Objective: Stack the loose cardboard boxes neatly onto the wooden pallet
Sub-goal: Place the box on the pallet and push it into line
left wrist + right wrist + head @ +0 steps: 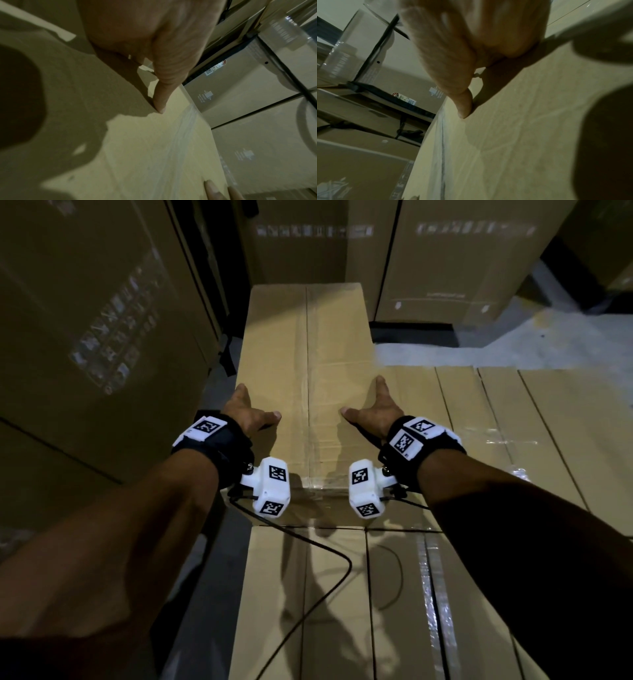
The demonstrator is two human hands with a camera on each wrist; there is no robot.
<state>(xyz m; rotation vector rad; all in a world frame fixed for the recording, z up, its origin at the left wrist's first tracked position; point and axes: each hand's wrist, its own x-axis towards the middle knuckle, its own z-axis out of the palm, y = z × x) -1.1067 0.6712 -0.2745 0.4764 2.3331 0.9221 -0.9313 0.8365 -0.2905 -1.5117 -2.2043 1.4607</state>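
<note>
Forearms frame both hands — left hand, right hand — spread flat, thumbs inward, pressing the long box atop stacked boxes; push evenly, squaring edges.

I read "SAMSUNG" on a wrapped carton, and "FRONT" beside an arrow sign on another carton.
</note>
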